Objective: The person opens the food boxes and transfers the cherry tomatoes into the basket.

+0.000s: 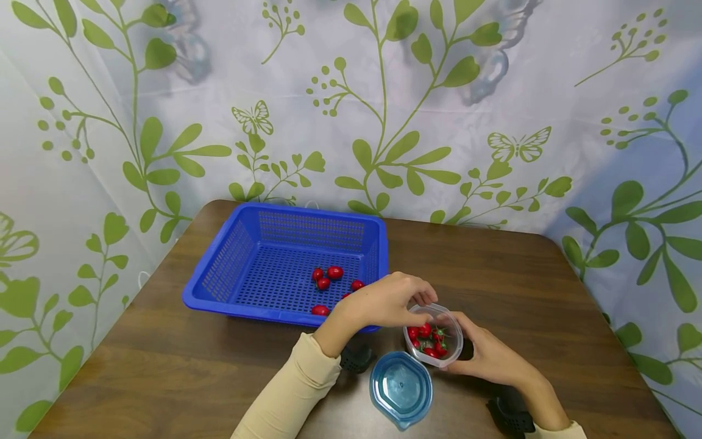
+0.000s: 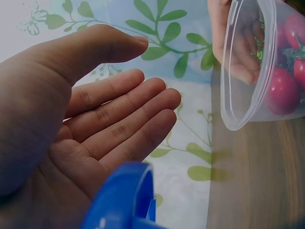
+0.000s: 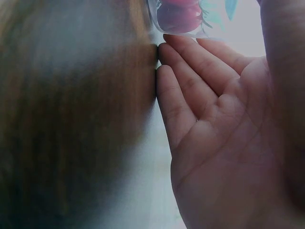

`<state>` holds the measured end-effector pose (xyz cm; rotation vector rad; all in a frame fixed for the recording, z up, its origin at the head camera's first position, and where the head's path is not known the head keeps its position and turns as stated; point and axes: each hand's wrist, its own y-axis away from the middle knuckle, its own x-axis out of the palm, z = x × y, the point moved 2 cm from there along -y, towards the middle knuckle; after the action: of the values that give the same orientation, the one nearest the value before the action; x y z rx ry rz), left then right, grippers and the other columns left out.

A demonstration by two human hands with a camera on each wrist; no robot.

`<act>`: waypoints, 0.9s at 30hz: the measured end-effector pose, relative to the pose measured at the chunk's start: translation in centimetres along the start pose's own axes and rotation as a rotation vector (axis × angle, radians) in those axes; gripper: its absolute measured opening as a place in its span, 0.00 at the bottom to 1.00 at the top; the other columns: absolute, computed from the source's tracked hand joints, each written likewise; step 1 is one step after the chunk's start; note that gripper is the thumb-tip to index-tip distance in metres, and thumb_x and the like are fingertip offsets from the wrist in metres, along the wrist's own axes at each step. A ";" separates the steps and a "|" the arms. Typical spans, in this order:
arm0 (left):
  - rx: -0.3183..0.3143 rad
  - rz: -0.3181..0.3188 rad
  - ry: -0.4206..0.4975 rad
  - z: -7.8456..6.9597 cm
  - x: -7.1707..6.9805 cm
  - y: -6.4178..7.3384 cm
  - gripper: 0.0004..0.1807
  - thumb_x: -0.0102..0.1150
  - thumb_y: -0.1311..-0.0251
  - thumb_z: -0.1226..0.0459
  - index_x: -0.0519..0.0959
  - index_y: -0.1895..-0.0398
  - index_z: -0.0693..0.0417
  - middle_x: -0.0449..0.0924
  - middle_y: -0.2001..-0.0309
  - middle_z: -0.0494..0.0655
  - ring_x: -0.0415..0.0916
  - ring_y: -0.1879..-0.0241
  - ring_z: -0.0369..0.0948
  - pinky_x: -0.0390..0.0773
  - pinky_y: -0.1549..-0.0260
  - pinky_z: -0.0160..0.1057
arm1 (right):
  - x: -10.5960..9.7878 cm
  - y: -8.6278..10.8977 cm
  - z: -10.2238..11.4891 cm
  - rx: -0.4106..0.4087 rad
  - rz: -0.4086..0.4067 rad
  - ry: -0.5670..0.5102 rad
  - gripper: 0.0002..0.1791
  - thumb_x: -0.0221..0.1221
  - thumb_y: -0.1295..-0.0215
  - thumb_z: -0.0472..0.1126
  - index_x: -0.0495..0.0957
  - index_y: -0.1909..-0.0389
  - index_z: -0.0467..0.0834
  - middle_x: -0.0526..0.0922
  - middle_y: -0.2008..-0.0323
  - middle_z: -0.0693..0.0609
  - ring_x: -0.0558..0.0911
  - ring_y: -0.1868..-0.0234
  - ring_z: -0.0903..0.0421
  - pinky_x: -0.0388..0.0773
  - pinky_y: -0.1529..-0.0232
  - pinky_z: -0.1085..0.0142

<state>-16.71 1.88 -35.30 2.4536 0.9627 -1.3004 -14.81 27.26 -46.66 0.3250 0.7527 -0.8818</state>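
Note:
A clear plastic container (image 1: 453,332) with several small red tomatoes (image 1: 440,349) in it stands tilted on the table. My right hand (image 1: 490,356) holds it from the right side, thumb near the front and fingers behind. In the right wrist view the fingertips (image 3: 167,74) are at the container's bottom edge. My left hand (image 1: 392,299) hovers over the container's left rim. Its palm shows bare in the left wrist view, fingers (image 2: 143,126) extended and thumb apart, with nothing held. A blue translucent lid (image 1: 401,385) lies in front of the container.
A blue perforated basket (image 1: 285,210) with several tomatoes (image 1: 335,272) stands at the back left of the brown wooden table (image 1: 510,274); the left forearm crosses in front of its right corner. A leaf-patterned curtain (image 1: 351,122) hangs behind and at both sides.

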 end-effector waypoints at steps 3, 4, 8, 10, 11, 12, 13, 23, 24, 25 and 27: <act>-0.009 0.020 -0.013 -0.1 0.3 -0.2 0.18 0.67 0.34 0.61 0.82 0.44 0.59 0.87 0.48 0.49 0.85 0.50 0.38 0.79 0.50 0.25 | 0.0 0.0 0.0 -0.014 -0.001 -0.006 0.46 0.76 0.44 0.57 0.63 0.28 0.55 0.75 0.33 0.60 0.77 0.36 0.60 0.77 0.39 0.68; -0.012 0.026 -0.019 -0.1 0.4 -0.3 0.18 0.67 0.33 0.61 0.83 0.44 0.59 0.87 0.48 0.49 0.84 0.50 0.37 0.79 0.50 0.25 | 0.0 0.0 0.0 -0.017 -0.001 -0.006 0.46 0.76 0.45 0.57 0.63 0.28 0.54 0.75 0.33 0.60 0.78 0.37 0.60 0.77 0.39 0.68; -0.020 0.053 -0.043 -0.2 0.9 -0.6 0.17 0.67 0.33 0.60 0.83 0.44 0.57 0.87 0.49 0.47 0.83 0.51 0.35 0.77 0.52 0.23 | -0.1 0.0 -0.1 -0.020 0.003 -0.020 0.47 0.76 0.44 0.56 0.63 0.27 0.53 0.75 0.33 0.59 0.78 0.37 0.61 0.77 0.39 0.69; -0.017 0.065 -0.053 -0.2 1.2 -0.7 0.18 0.67 0.34 0.60 0.83 0.44 0.56 0.87 0.49 0.46 0.83 0.52 0.34 0.77 0.52 0.22 | -0.1 0.0 -0.1 -0.021 0.009 -0.029 0.47 0.76 0.44 0.56 0.62 0.27 0.53 0.75 0.34 0.59 0.78 0.38 0.61 0.77 0.39 0.69; -0.015 0.071 -0.056 -0.3 1.4 -0.8 0.18 0.67 0.34 0.60 0.83 0.44 0.56 0.87 0.50 0.46 0.83 0.52 0.35 0.77 0.53 0.22 | -0.1 0.0 -0.1 -0.021 0.011 -0.032 0.47 0.76 0.44 0.56 0.62 0.27 0.53 0.75 0.34 0.59 0.79 0.38 0.61 0.77 0.40 0.69; -0.012 0.076 -0.059 -0.2 1.5 -0.9 0.18 0.67 0.34 0.60 0.83 0.44 0.56 0.87 0.50 0.46 0.83 0.52 0.35 0.77 0.53 0.22 | -0.1 0.0 -0.1 -0.022 0.013 -0.034 0.47 0.76 0.44 0.55 0.62 0.27 0.53 0.76 0.35 0.59 0.79 0.39 0.61 0.78 0.40 0.69; -0.008 0.080 -0.059 -0.2 1.7 -0.9 0.18 0.67 0.34 0.60 0.83 0.43 0.56 0.87 0.50 0.46 0.83 0.52 0.35 0.77 0.53 0.21 | -0.1 0.0 -0.1 -0.021 0.013 -0.036 0.47 0.76 0.44 0.55 0.62 0.27 0.54 0.77 0.36 0.59 0.79 0.40 0.61 0.78 0.41 0.68; 0.006 0.092 -0.058 -0.2 2.2 -1.2 0.18 0.68 0.34 0.60 0.83 0.44 0.57 0.87 0.50 0.45 0.84 0.53 0.34 0.77 0.55 0.20 | -0.1 0.0 0.1 -0.004 0.016 -0.038 0.47 0.76 0.44 0.55 0.61 0.27 0.57 0.79 0.39 0.60 0.81 0.44 0.62 0.80 0.43 0.67; 0.008 0.095 -0.062 -0.3 2.2 -1.3 0.18 0.67 0.34 0.60 0.83 0.44 0.57 0.87 0.50 0.45 0.84 0.53 0.34 0.77 0.55 0.20 | -0.2 0.0 0.1 -0.003 0.017 -0.036 0.47 0.76 0.44 0.55 0.61 0.27 0.57 0.79 0.39 0.60 0.81 0.44 0.62 0.80 0.43 0.67; 0.009 0.098 -0.066 -0.3 2.3 -1.3 0.18 0.67 0.34 0.60 0.83 0.44 0.57 0.87 0.50 0.45 0.84 0.53 0.34 0.76 0.55 0.20 | -0.2 0.0 0.1 -0.003 0.017 -0.035 0.47 0.76 0.44 0.55 0.61 0.28 0.57 0.78 0.39 0.60 0.81 0.44 0.62 0.80 0.43 0.67; 0.011 0.104 -0.074 -0.4 2.4 -1.4 0.18 0.67 0.34 0.60 0.83 0.43 0.57 0.87 0.50 0.45 0.84 0.53 0.34 0.76 0.55 0.20 | -0.2 0.0 0.2 -0.001 0.015 -0.033 0.47 0.76 0.44 0.55 0.61 0.28 0.57 0.79 0.40 0.60 0.81 0.44 0.62 0.80 0.43 0.67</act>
<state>-16.35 4.22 -36.75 2.4098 0.8011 -1.3543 -14.79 27.30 -46.37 0.3139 0.7197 -0.8709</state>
